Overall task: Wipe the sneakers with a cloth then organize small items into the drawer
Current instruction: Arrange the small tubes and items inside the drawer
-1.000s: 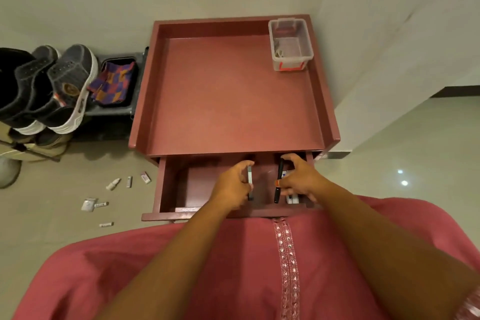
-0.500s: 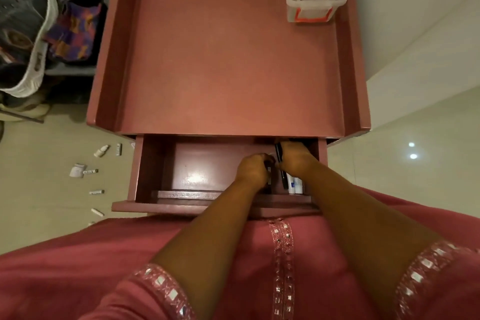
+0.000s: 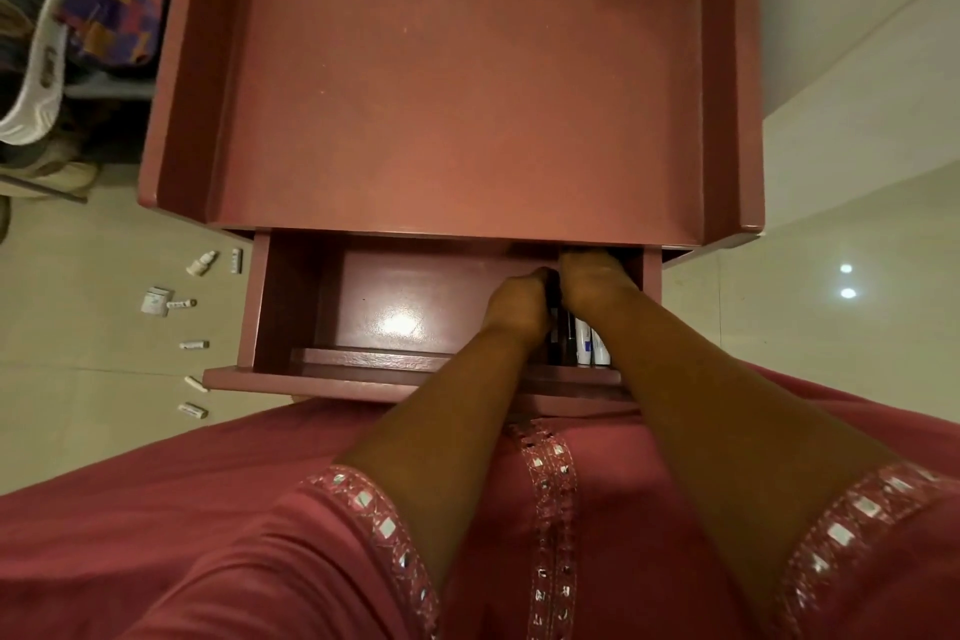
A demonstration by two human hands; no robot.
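Roughly midway: both hands (image 3: pixel 558 294) deep in the drawer (image 3: pixel 415 317) by the tubes (image 3: pixel 589 343), fingers' state unclear; small items (image 3: pixel 195 343) left of the drawer remain on the floor.

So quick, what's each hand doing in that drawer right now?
Left hand: fingers curled, over dark items; whether it holds one cannot be told.
Right hand: fingertips hidden; cannot be told.

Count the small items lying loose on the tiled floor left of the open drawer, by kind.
small white dropper bottle: 1
flat white box: 1
small white cylindrical tubes: 5
Total: 7
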